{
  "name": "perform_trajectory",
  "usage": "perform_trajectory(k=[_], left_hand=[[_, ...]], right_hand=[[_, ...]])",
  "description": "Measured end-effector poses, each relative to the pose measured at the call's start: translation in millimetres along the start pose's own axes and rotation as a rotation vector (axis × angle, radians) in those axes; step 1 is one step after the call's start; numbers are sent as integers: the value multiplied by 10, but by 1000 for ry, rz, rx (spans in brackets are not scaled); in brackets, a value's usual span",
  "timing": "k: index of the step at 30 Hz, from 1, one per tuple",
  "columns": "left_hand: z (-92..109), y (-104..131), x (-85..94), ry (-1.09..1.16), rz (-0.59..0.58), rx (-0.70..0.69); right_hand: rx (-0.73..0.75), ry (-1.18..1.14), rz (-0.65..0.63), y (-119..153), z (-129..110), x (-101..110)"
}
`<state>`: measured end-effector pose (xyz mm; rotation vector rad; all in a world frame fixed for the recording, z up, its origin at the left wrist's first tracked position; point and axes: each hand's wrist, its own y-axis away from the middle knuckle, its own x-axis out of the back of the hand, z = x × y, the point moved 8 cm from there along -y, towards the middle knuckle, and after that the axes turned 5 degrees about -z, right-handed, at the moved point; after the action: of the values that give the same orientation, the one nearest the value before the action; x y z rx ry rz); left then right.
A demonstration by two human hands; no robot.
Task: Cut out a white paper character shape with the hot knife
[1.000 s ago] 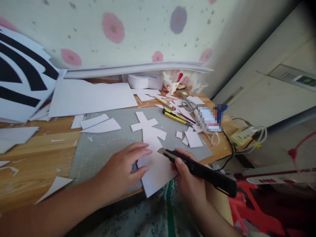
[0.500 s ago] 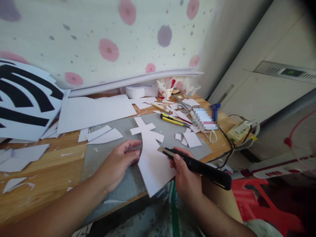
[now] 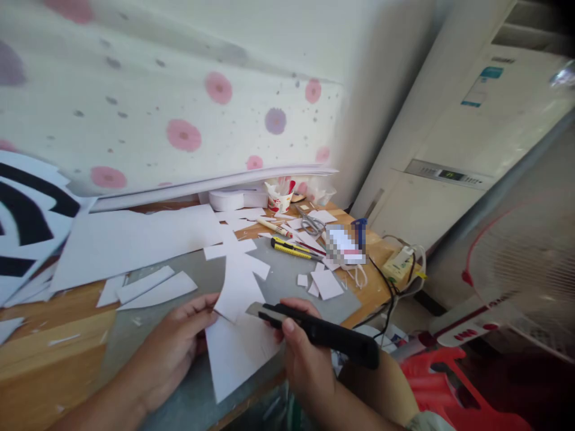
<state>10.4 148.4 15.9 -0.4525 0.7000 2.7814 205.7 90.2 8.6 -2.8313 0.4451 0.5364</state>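
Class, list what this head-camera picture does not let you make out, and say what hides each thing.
- Item beside the scissors: pixelated patch hides it.
- Black-and-white sheet: cut by the left edge.
- Knife blade tip: blurred against the white cutout.
- Left hand fingertips: partly under the cutout.
- Fan: motion-blurred.

Both forearms reach in from the lower edge. The left hand (image 3: 173, 347) lies palm down, fingers stretched forward with the tips pinching lightly. The right hand (image 3: 305, 359) is curled in a closed grip, thumb on top, knuckles toward the body, wrist bent slightly inward
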Motion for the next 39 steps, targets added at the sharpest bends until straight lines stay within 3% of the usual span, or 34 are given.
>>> perform_trajectory(k=[3, 5, 8, 10, 14, 16, 19, 21, 23, 26, 28, 32, 39], left_hand=[[116, 18, 25, -14, 29, -113], [174, 35, 33, -12, 45, -182], [215, 43, 49, 12, 58, -254], [232, 38, 60, 31, 55, -293], [252, 27, 74, 71, 44, -328], [254, 26, 87, 85, 55, -327], [251, 25, 93, 94, 61, -324], [247, 25, 76, 92, 45, -329], [236, 30, 46, 84, 22, -332], [220, 55, -22, 85, -30, -337], [191, 74, -68, 100, -66, -307], [131, 108, -118, 151, -104, -217], [134, 103, -149, 168, -149, -197]], right_hand=[[66, 191, 106, -198, -146, 261], [218, 513, 112, -365, -364, 379], [394, 982, -164, -577, -468, 254], [413, 1102, -274, -666, -413, 209], [418, 1306, -420, -764, -215, 72], [426, 1349, -433, -797, -178, 30], [463, 1252, -351, -775, -300, -14], [429, 1046, -281, -700, -415, -57], [253, 783, -295, -608, -396, -156], [-105, 454, -405, -420, -187, -403], [-239, 323, -377, -330, -97, -471], [-284, 212, -267, -278, -53, -416], [-289, 167, -231, -259, -71, -388]])
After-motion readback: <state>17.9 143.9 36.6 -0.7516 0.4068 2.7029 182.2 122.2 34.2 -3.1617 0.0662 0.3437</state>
